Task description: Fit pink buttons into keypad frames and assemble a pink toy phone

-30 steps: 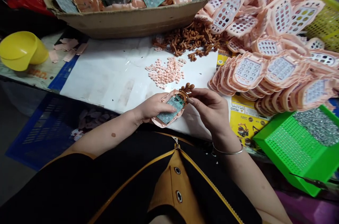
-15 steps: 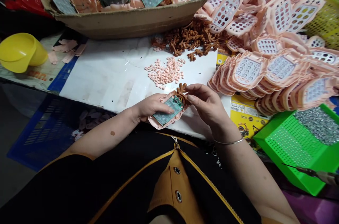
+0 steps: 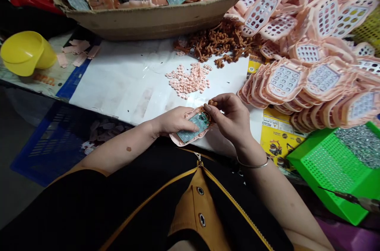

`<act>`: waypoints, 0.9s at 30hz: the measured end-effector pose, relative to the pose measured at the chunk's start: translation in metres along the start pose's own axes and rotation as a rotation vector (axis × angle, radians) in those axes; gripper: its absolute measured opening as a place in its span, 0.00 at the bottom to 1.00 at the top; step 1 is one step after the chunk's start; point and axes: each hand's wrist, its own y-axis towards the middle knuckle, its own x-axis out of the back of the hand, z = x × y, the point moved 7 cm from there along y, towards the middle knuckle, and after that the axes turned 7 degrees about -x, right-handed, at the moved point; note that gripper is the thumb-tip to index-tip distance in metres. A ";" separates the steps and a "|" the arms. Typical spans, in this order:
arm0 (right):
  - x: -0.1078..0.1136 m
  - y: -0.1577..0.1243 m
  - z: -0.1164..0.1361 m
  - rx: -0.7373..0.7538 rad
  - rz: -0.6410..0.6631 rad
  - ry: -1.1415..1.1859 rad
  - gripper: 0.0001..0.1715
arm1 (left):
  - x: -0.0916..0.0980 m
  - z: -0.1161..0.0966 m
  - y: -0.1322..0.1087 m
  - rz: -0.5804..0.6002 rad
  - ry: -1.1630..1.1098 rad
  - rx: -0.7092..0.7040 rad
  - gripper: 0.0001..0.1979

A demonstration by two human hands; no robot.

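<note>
My left hand [image 3: 172,121] is closed around a pink plastic shell [image 3: 177,141], its thumb lying across the green circuit board [image 3: 190,130] set inside. At the shell's upper end, my right hand [image 3: 233,118] pinches a small brown antler-shaped piece [image 3: 211,102], mostly covered by the fingers. Whether that piece is seated in the shell cannot be made out. Beyond the hands, a heap of small pink button-like parts [image 3: 191,78] lies on the white work surface [image 3: 124,80]. Behind it is a pile of brown antler-shaped pieces [image 3: 219,43].
A cardboard box [image 3: 148,21] of shells and boards stands at the back. Stacked pink shells [image 3: 285,80] with keypads fill the right side. A green basket [image 3: 329,179] holds screws, with a screwdriver [image 3: 353,197] across it. A yellow scoop [image 3: 28,53] sits at left.
My right fingers have closed over the brown antler-shaped piece, which stood out above the shell before. The whole view has shifted slightly, and the left hand keeps its hold.
</note>
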 end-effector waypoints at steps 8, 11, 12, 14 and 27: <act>-0.025 0.004 -0.011 -0.332 0.217 0.343 0.26 | -0.002 0.001 -0.004 0.146 -0.062 -0.038 0.19; -0.023 0.001 -0.004 -0.335 0.255 0.332 0.24 | -0.003 0.002 -0.006 0.190 -0.116 -0.051 0.19; -0.014 0.000 0.002 -0.271 0.200 0.282 0.23 | -0.002 0.002 -0.006 0.186 -0.144 -0.061 0.20; 0.020 -0.005 0.020 -0.041 -0.029 0.080 0.19 | 0.002 0.001 -0.005 0.148 -0.219 -0.080 0.21; 0.116 -0.029 0.046 0.577 -0.515 -1.281 0.11 | -0.011 -0.018 0.019 -0.026 -0.430 -0.092 0.19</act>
